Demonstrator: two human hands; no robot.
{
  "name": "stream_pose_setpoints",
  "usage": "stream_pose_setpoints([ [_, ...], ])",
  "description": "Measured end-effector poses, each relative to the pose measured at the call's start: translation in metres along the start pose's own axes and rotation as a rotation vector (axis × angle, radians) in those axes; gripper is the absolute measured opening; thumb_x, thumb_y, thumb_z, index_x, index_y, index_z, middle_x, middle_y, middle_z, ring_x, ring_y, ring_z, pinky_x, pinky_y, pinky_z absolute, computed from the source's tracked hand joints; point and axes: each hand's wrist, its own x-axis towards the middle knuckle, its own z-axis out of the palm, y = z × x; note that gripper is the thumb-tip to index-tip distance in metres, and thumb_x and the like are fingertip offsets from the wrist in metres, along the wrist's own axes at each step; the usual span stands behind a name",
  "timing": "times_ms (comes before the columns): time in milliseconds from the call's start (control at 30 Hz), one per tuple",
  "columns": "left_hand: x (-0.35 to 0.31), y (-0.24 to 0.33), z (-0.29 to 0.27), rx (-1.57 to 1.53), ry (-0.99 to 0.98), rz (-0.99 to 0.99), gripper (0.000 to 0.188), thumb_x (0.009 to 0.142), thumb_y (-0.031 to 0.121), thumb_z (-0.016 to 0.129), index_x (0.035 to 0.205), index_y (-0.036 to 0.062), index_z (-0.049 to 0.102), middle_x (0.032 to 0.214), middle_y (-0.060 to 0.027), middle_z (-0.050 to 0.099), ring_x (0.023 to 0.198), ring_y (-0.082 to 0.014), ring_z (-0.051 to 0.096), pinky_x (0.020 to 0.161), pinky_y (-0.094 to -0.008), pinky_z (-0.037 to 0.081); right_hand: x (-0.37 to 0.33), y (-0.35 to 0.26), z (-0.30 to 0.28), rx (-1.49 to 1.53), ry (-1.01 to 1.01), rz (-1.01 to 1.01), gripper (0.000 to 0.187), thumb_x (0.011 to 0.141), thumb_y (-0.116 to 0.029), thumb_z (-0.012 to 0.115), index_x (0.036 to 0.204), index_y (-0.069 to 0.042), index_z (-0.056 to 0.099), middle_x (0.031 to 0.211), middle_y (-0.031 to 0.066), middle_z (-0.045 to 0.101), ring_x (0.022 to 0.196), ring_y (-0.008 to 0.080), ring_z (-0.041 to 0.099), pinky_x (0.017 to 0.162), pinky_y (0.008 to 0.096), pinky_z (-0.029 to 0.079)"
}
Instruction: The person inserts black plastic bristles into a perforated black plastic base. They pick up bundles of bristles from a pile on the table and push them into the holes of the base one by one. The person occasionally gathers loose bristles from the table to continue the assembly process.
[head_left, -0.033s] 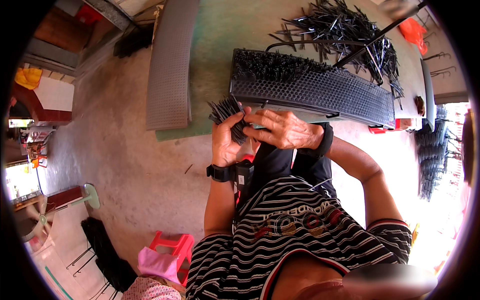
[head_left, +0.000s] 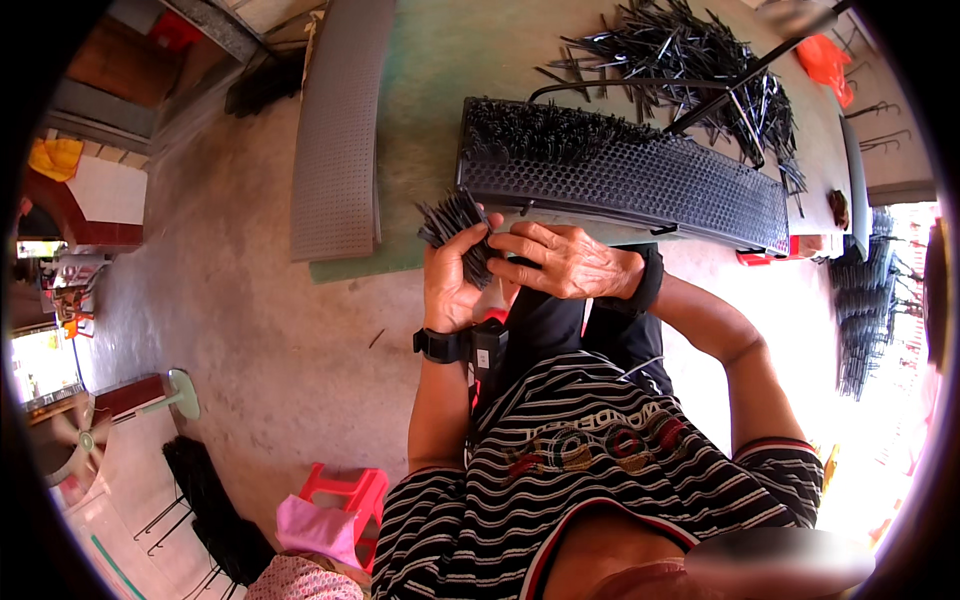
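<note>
My left hand (head_left: 455, 265) is closed round a bundle of thin black strips (head_left: 453, 217), their ends fanning out past the thumb. Against the right side of that bundle, my right hand (head_left: 572, 262) has its fingers bent and pressed together; its fingertips are partly hidden among the strips. Just beyond both hands, a long dark perforated tray (head_left: 640, 188) rests tilted on the table. Many short black pieces (head_left: 550, 128) stand upright in the holes of its far left part, while the holes toward the right show bare.
A loose heap of black strips (head_left: 690, 60) lies on the green table (head_left: 430, 110) behind the tray, with a black metal frame (head_left: 700, 112) across it. A grey perforated panel (head_left: 340, 140) lies at the table's left. A red stool (head_left: 345, 490) and a fan (head_left: 85, 440) stand lower left.
</note>
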Motion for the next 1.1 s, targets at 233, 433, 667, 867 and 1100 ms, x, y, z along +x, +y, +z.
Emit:
stream_pose_setpoints([
  [233,-0.002,-0.006,0.008,0.152,-0.03,-0.001,0.022,0.075,-0.01,0.062,0.096,-0.0036,0.061,0.086,-0.014,0.066,0.07,-0.0248,0.066,0.06,-0.0354,0.057,-0.011,-0.004,0.006,0.336,0.113,0.666,0.038,0.075,-0.004,0.064,0.111,0.003,0.056,0.102,0.0166,0.058,0.076,0.0239,0.063,0.06,0.0299,0.052],
  [433,-0.007,-0.019,0.02,0.307,-0.044,0.105,0.022,0.073,-0.01,0.065,0.094,-0.0058,0.061,0.081,-0.0129,0.065,0.064,-0.0219,0.065,0.057,-0.0323,0.056,-0.001,0.009,0.011,0.698,0.172,1.066,0.017,0.08,-0.008,0.066,0.088,0.006,0.064,0.071,0.0101,0.066,0.059,0.01,0.061,0.053,0.0258,0.047],
  [667,-0.006,-0.023,0.018,0.336,0.037,0.173,0.022,0.072,-0.01,0.068,0.092,-0.0046,0.061,0.077,-0.0107,0.064,0.061,-0.0181,0.063,0.054,-0.0292,0.054,0.001,0.007,0.017,0.734,0.266,1.16,0.015,0.084,-0.007,0.062,0.089,0.007,0.061,0.068,0.0056,0.063,0.057,0.0078,0.059,0.049,0.0223,0.047],
  [867,-0.005,-0.023,0.013,0.324,-0.001,0.114,0.026,0.07,-0.011,0.068,0.094,-0.0032,0.06,0.078,-0.0098,0.064,0.062,-0.0176,0.063,0.053,-0.0284,0.052,0.009,0.004,0.012,0.769,0.228,1.201,0.021,0.084,-0.007,0.061,0.099,0.008,0.061,0.067,0.0055,0.062,0.056,0.0073,0.058,0.048,0.0219,0.049],
  [1100,-0.001,-0.01,0.006,0.379,0.062,0.125,0.03,0.072,-0.007,0.069,0.099,-0.0016,0.058,0.076,-0.0117,0.063,0.057,-0.0249,0.064,0.047,-0.0327,0.053,0.012,0.019,-0.004,0.706,0.468,1.173,0.023,0.085,-0.003,0.059,0.107,0.006,0.056,0.074,0.0066,0.063,0.061,0.0093,0.061,0.055,0.0211,0.051],
])
